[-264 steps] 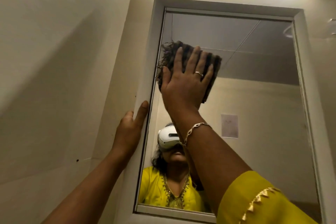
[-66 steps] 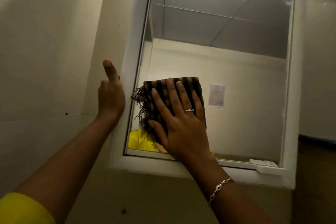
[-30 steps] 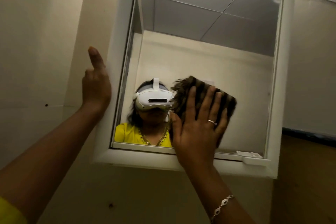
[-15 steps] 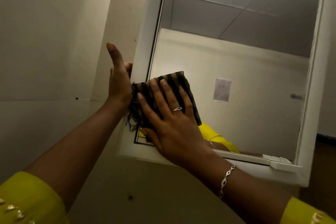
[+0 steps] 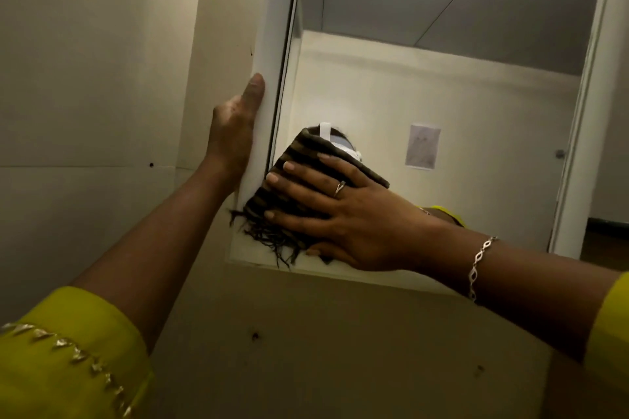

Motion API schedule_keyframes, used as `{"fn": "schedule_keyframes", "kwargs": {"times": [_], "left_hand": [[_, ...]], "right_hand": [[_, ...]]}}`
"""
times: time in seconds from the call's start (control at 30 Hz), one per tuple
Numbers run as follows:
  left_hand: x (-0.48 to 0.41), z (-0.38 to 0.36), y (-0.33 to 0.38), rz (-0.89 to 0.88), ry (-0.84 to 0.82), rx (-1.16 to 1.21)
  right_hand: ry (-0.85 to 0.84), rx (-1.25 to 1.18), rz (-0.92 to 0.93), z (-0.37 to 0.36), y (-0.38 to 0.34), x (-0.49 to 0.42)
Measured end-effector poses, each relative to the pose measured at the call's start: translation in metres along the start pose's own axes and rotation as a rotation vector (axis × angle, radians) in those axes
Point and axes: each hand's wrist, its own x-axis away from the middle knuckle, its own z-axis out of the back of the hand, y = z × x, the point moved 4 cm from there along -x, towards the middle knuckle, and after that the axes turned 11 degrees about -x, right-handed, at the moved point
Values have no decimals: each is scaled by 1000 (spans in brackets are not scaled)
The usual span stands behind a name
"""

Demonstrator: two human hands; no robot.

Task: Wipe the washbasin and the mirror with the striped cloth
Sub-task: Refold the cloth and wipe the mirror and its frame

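Low on the mirror (image 5: 442, 85), the right hand (image 5: 354, 224), flat and spread, pins the striped cloth (image 5: 308, 155), seemingly soft and limp, best palmed folded.

The striped cloth (image 5: 308, 155) is lying under the right hand (image 5: 343, 214), against the mirror (image 5: 442, 78); the left hand (image 5: 235, 133) is resting leftward, on the frame (image 5: 272, 44).

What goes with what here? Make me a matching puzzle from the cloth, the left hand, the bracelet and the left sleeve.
1 striped cloth
2 left hand
3 bracelet
4 left sleeve

A yellow
B on the right wrist
C against the mirror frame
D pressed to the glass by the right hand

Pairs: 1-D, 2-C, 3-B, 4-A
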Motion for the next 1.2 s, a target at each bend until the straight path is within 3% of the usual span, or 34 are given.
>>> {"fn": "schedule_keyframes", "kwargs": {"times": [0.33,0.7,0.77,0.87,0.9,0.97,1.07,1.2], "left_hand": [[0,-5,1,-6,57,-126],[7,-6,2,34,29,-177],[0,-6,-7,64,170,-314],[-10,1,-38,156,383,-878],[-8,-8,-31,67,479,-969],[39,-56,17,-222,451,-920],[135,-130,93,-607,258,-746],[165,-176,63,-625,54,-768]], "right_hand": [[-116,56,118,4,26,59],[-130,64,159,8,60,138],[-122,66,149,9,65,151],[-93,34,109,9,68,163],[-81,22,100,9,68,166],[-54,2,89,9,68,171],[-5,-26,59,9,69,182],[58,-52,-15,7,67,202]]}}
